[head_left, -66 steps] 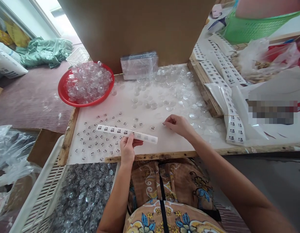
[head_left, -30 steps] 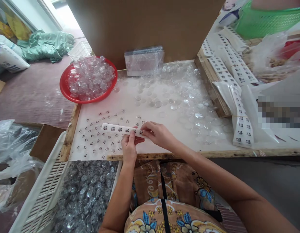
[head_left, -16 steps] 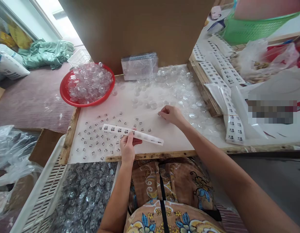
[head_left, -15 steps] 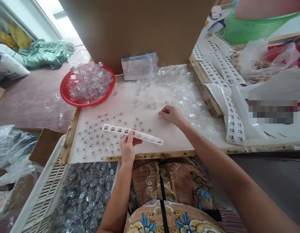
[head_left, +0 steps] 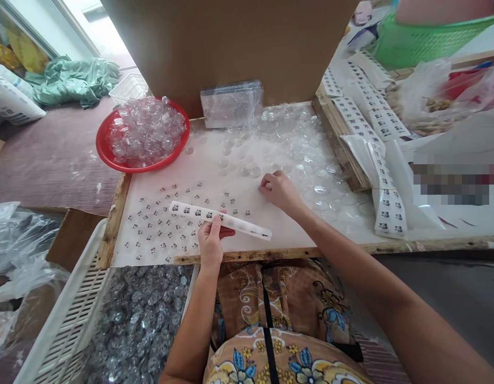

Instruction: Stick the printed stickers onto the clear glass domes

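My left hand (head_left: 210,242) grips a folded white strip of panda stickers (head_left: 186,210) between thumb and fingers, held slantwise over the white work surface (head_left: 239,188). To the right, my right hand (head_left: 281,191) is closed in a pinch low over that surface; whatever its fingertips hold is too small to make out. Many small panda pictures (head_left: 174,246) lie in loose rows at the left, some behind the strip. Clear round plastic pieces (head_left: 319,189) are spread beyond and to the right of my right hand.
A red basin (head_left: 104,153) heaped with clear pieces stands back left. A plastic-wrapped pack (head_left: 231,106) leans against a large cardboard panel (head_left: 226,48). More sticker strips (head_left: 385,197) lie right of a wooden ledge (head_left: 343,144). Below left, a white crate (head_left: 65,320) holds many clear pieces.
My right hand has shifted very slightly left, and the dark spot at its fingertips no longer shows. My left hand keeps its grip on the strip. The view has tilted slightly.
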`<move>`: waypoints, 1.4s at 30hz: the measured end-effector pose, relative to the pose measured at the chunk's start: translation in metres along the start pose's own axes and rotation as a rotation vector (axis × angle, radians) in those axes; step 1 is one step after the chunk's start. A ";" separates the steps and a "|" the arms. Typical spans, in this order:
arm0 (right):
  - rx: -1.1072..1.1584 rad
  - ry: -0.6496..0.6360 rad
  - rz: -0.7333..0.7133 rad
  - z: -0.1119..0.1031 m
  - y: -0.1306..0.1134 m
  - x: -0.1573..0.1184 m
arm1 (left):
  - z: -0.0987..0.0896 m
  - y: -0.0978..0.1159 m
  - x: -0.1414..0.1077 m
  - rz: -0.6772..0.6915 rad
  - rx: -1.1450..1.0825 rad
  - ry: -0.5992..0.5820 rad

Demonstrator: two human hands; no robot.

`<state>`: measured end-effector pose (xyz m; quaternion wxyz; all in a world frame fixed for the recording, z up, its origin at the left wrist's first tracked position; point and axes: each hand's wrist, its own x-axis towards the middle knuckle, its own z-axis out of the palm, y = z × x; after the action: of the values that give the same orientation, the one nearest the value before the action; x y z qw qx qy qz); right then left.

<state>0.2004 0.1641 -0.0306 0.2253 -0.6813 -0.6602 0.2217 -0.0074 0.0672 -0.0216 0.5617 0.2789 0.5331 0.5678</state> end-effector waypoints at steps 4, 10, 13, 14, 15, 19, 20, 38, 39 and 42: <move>0.107 -0.117 -0.078 0.011 -0.016 -0.006 | 0.000 0.000 0.000 -0.010 0.007 0.010; 0.012 0.095 -0.175 0.014 -0.023 0.016 | 0.001 0.002 -0.001 -0.015 0.006 0.007; -0.112 0.087 -0.165 0.013 -0.013 0.029 | 0.001 0.002 -0.001 -0.019 -0.007 0.011; -0.135 0.059 -0.167 0.013 -0.010 0.031 | 0.001 0.002 0.000 -0.017 -0.012 0.016; -0.147 0.036 -0.175 0.014 -0.007 0.031 | 0.001 0.002 0.000 -0.014 -0.017 0.019; -0.110 0.041 -0.199 0.008 0.002 0.021 | 0.001 0.001 0.000 -0.018 -0.028 -0.007; -0.082 0.052 -0.185 0.004 0.004 0.018 | 0.000 0.001 0.000 -0.018 -0.026 -0.010; 0.396 -0.235 0.145 -0.018 0.023 -0.016 | -0.001 0.000 0.000 0.002 0.013 -0.013; 0.381 -0.228 0.149 -0.020 0.023 -0.017 | -0.001 0.001 0.000 0.003 0.018 -0.016; 0.370 -0.169 0.188 -0.024 0.025 -0.017 | -0.001 0.002 -0.001 -0.003 0.032 -0.023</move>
<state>0.2342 0.1457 -0.0267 0.2688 -0.6658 -0.5583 0.4155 -0.0085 0.0665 -0.0192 0.5641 0.2935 0.5360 0.5553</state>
